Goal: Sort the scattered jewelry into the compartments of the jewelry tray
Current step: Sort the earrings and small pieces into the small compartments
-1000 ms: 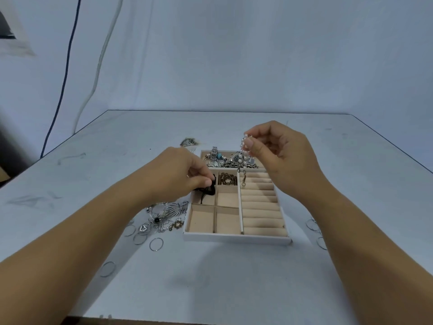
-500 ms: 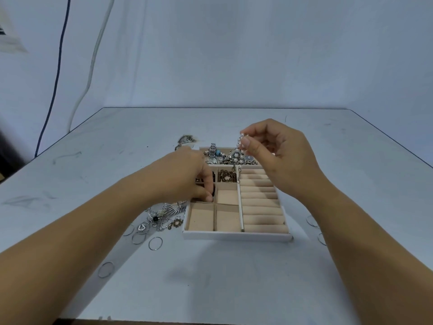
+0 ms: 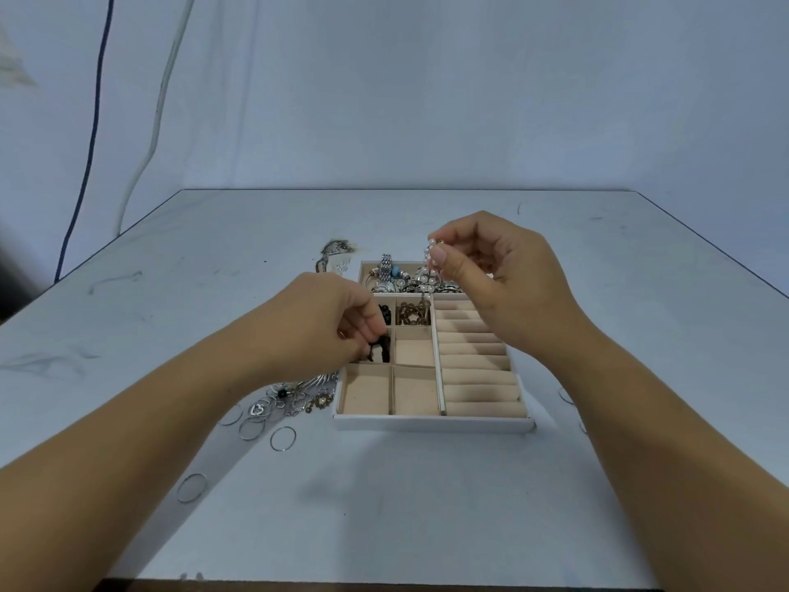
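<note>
A white jewelry tray (image 3: pixel 431 423) with beige lining sits mid-table. My left hand (image 3: pixel 328 322) hovers over its left column and pinches a black piece of jewelry (image 3: pixel 380 350) down in the middle-left compartment. My right hand (image 3: pixel 499 279) is raised above the tray's back and pinches a pearl bead strand (image 3: pixel 429 271) that dangles over the back compartment. That long back compartment holds a heap of silver pieces (image 3: pixel 390 275). Brown bead jewelry (image 3: pixel 412 314) lies in a small square compartment. The ring-roll section (image 3: pixel 476 365) on the right holds nothing.
Loose silver hoops (image 3: pixel 282 438) and small charms (image 3: pixel 294 399) are scattered on the table left of the tray. Another silver piece (image 3: pixel 335 252) lies behind the tray's left corner. Thin rings (image 3: pixel 565 395) show right of the tray. Two cables hang on the wall at left.
My left hand has pushed the black piece lower into the middle-left compartment. My right hand has held the pearl strand in nearly the same place above the tray.
</note>
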The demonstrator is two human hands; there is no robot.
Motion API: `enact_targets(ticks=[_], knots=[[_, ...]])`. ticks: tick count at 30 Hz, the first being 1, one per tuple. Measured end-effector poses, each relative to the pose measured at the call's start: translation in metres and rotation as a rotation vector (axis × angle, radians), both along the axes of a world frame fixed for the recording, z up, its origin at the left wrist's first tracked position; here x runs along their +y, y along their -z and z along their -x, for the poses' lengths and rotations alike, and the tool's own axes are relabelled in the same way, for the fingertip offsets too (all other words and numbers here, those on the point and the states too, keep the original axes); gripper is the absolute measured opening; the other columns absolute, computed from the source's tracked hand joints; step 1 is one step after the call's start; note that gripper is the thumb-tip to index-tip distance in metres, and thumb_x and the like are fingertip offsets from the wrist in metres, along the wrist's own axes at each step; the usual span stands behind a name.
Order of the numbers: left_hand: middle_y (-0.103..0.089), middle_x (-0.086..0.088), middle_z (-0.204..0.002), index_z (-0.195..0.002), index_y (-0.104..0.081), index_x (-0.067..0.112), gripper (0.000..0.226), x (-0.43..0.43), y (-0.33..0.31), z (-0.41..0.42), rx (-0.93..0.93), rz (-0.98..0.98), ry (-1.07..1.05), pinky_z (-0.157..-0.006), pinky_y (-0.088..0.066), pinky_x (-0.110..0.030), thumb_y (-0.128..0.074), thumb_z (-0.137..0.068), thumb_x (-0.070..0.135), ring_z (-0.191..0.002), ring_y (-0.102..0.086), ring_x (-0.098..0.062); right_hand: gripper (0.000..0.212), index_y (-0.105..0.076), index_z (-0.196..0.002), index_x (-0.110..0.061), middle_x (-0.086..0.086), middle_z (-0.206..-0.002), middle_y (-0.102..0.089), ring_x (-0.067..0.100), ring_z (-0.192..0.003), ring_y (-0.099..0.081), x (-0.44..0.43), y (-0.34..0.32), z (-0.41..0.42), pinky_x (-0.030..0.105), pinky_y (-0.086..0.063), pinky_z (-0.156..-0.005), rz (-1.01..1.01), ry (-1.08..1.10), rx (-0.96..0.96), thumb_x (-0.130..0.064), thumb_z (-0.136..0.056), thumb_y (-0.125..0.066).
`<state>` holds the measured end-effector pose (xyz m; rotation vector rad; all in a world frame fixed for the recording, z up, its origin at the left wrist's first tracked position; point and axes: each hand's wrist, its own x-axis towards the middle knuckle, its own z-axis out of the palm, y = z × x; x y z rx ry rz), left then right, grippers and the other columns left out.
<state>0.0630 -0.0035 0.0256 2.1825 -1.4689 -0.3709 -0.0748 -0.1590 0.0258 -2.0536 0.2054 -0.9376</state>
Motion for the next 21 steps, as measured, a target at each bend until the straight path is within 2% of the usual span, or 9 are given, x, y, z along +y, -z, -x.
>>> enact_targets(ticks=[3, 6, 8, 10, 13, 16, 21], knots=[[-0.065, 0.011, -0.077, -0.081, -0.064, 0.025, 0.027, -0.007, 0.004, -0.002, -0.051, -0.001, 0.001, -0.061, -0.047, -0.007, -0.073, -0.076, 0.0, -0.066, -0.065, 0.005, 0.008, -0.065, -0.092, -0.028, -0.005, -0.079, -0.069, 0.015, -0.078, -0.066, 0.001, 0.001, -0.001, 0.04, -0.055, -0.079, 0.005, 0.009, 0.006, -0.021, -0.088, -0.066], [-0.057, 0.014, -0.087, -0.08, -0.058, 0.036, 0.03, -0.01, 0.009, -0.01, -0.208, 0.022, -0.004, -0.067, -0.043, -0.016, -0.084, -0.068, 0.026, -0.079, -0.056, 0.0, 0.007, -0.066, -0.092, -0.028, -0.003, -0.081, -0.069, 0.016, -0.079, -0.066, 0.003, 0.002, -0.001, 0.04, -0.055, -0.079, 0.009, 0.011, 0.016, -0.022, -0.088, -0.066], [-0.056, 0.015, -0.094, -0.087, -0.059, 0.038, 0.024, -0.004, 0.012, -0.017, -0.23, 0.088, 0.012, -0.07, -0.041, -0.017, -0.078, -0.072, 0.04, -0.087, -0.055, 0.0, 0.008, -0.065, -0.092, -0.029, -0.003, -0.081, -0.069, 0.016, -0.079, -0.066, 0.004, 0.003, -0.002, 0.04, -0.055, -0.079, 0.009, 0.009, 0.022, -0.022, -0.088, -0.066], [-0.055, 0.019, -0.103, -0.1, -0.06, 0.039, 0.021, 0.008, 0.017, -0.025, -0.222, 0.131, 0.025, -0.075, -0.041, -0.017, -0.064, -0.081, 0.049, -0.094, -0.054, 0.003, 0.009, -0.065, -0.092, -0.03, -0.004, -0.08, -0.069, 0.016, -0.078, -0.066, 0.005, 0.004, -0.003, 0.04, -0.055, -0.079, 0.002, 0.001, 0.026, -0.022, -0.088, -0.066], [-0.049, 0.024, -0.121, -0.118, -0.055, 0.041, 0.038, 0.033, 0.025, -0.038, -0.245, 0.118, 0.072, -0.093, -0.041, -0.022, -0.044, -0.087, 0.06, -0.11, -0.051, 0.003, 0.009, -0.065, -0.092, -0.029, 0.0, -0.082, -0.071, 0.019, -0.079, -0.067, 0.008, 0.004, -0.006, 0.04, -0.056, -0.079, -0.006, -0.025, 0.026, -0.02, -0.088, -0.066], [-0.045, 0.022, -0.134, -0.128, -0.052, 0.037, 0.053, 0.054, 0.034, -0.046, -0.244, 0.123, 0.107, -0.103, -0.034, -0.02, -0.045, -0.084, 0.065, -0.127, -0.041, 0.005, 0.009, -0.065, -0.092, -0.028, 0.0, -0.082, -0.071, 0.018, -0.08, -0.067, 0.015, 0.003, -0.012, 0.036, -0.056, -0.078, -0.006, -0.048, 0.032, -0.019, -0.088, -0.066], [-0.044, 0.02, -0.138, -0.13, -0.051, 0.034, 0.064, 0.063, 0.048, -0.047, -0.222, 0.116, 0.138, -0.107, -0.032, -0.016, -0.051, -0.077, 0.071, -0.13, -0.036, 0.007, 0.009, -0.065, -0.09, -0.03, 0.0, -0.082, -0.071, 0.017, -0.08, -0.067, 0.026, 0.004, -0.024, 0.033, -0.056, -0.076, -0.008, -0.068, 0.043, -0.021, -0.088, -0.066]])
